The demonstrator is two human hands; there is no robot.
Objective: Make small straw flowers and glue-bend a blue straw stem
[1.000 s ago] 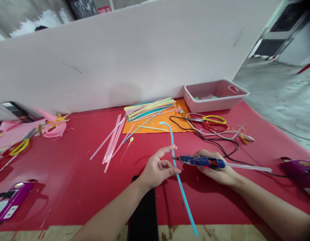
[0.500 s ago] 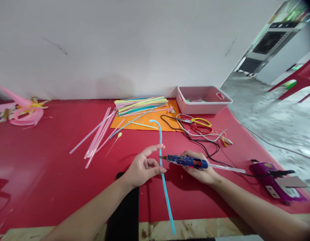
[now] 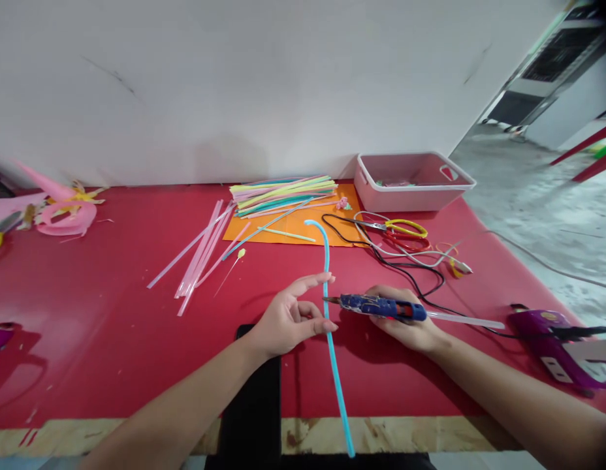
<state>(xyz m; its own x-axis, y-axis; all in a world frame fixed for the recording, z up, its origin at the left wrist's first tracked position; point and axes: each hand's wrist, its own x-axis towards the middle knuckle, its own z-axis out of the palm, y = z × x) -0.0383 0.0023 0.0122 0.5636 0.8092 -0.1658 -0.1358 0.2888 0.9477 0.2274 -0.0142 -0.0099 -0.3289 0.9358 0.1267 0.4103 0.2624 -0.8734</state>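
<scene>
My left hand [image 3: 296, 318] pinches a light-blue pipe cleaner [image 3: 338, 378] between thumb and fingers. The stem stands out lengthwise toward me, and its far end curls over to the left. In my right hand [image 3: 405, 326] is a blue hot glue gun [image 3: 381, 306], with a clear glue stick [image 3: 467, 320] poking out of its back. Its nozzle points left and meets the pipe cleaner, by eye, between my left thumb and fingertips; whether it touches I cannot tell.
Bundled pipe cleaners [image 3: 283, 196] lie on an orange sheet [image 3: 234, 232], with pink strips [image 3: 202, 254] to the left. Scissors [image 3: 405, 228], cables and a pink basket [image 3: 411, 199] are at right, beside a purple power strip [image 3: 548, 339]. A black phone-like slab [image 3: 251, 405] lies under my left forearm.
The camera has turned slightly, so the whole scene sits a little further right and higher. Both hands keep the same hold, and the nozzle remains at the pipe cleaner.
</scene>
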